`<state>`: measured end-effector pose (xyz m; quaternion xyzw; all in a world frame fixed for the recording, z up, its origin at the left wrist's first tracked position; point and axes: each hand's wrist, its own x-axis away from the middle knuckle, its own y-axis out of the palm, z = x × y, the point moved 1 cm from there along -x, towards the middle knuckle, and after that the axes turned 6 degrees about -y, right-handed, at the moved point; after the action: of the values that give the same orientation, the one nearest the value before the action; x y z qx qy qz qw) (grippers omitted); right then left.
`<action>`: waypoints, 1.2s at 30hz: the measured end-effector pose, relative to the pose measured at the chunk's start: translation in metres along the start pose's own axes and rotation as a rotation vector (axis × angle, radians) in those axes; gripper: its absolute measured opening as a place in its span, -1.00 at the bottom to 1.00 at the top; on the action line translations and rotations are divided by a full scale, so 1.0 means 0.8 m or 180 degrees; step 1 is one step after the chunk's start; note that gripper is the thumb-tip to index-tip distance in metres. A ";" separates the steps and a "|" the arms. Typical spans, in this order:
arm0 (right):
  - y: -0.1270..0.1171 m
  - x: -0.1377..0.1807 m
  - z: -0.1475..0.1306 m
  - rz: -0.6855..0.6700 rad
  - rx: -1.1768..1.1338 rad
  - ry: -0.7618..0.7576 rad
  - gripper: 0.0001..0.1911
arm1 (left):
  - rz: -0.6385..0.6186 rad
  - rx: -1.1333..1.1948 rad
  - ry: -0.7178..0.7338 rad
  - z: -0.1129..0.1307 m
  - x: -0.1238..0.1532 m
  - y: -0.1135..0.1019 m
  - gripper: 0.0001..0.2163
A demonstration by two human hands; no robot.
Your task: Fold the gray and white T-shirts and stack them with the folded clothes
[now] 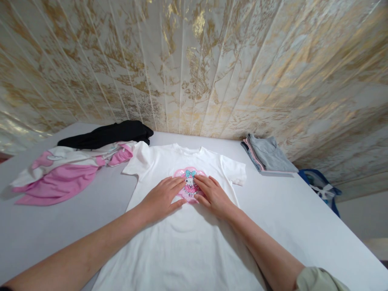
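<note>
"What lies along the left of the white table point(279, 210)?"

"A bunched black garment point(106, 135), with a crumpled pink-and-white garment point(68, 174) spread just in front of it."

"And at the far right?"

"A folded stack of clothes point(269, 153), grey on top, a pink edge showing below."

"Anything past the edge there?"

"A blue item point(321, 189) with white strips, its kind unclear. Behind the table hangs a pleated curtain point(188, 72), pale with gold patterning."

Your left hand point(166, 196) and right hand point(214, 197) hide parts of the pink scalloped print point(190, 187); the white short-sleeved fabric T-shirt point(182, 242) runs off the bottom edge, and what the blue bag-like thing point(313, 178) holds is too blurred to tell
</note>
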<state>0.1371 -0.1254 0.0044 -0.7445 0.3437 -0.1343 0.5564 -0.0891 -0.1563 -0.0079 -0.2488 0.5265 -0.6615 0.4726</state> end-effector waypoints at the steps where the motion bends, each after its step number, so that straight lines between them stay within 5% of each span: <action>1: 0.000 0.000 -0.004 -0.0077 -0.0111 -0.0102 -0.51 | -0.0009 -0.0005 -0.0013 0.000 0.000 0.001 -0.50; 8: 0.000 -0.004 0.007 0.0070 -0.0178 -0.0061 -0.50 | 0.0171 0.0183 0.0093 0.000 -0.002 -0.004 -0.64; 15: -0.026 -0.037 0.003 -0.0384 -0.0247 -0.0055 -0.59 | 0.0409 0.0474 0.0237 0.001 -0.001 -0.014 -0.71; 20: 0.003 -0.052 0.006 -0.0317 0.0362 0.0234 -0.38 | 0.0697 0.0561 0.0076 -0.003 0.000 -0.015 -0.70; 25: 0.023 -0.030 -0.013 -0.0480 0.0327 -0.0143 -0.28 | 0.0858 0.0193 -0.0368 -0.013 -0.004 -0.007 -0.69; 31: -0.005 0.004 -0.033 -0.0619 -0.0242 -0.0553 -0.41 | 0.0441 -0.0315 -0.0500 -0.021 -0.006 0.009 -0.55; 36: -0.006 0.021 -0.009 0.0042 -0.0295 -0.0223 -0.52 | 0.0538 -0.0226 -0.0397 -0.018 -0.003 0.003 -0.61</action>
<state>0.1467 -0.1413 0.0087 -0.7714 0.3348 -0.0884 0.5339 -0.0993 -0.1473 -0.0143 -0.2608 0.5382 -0.5835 0.5494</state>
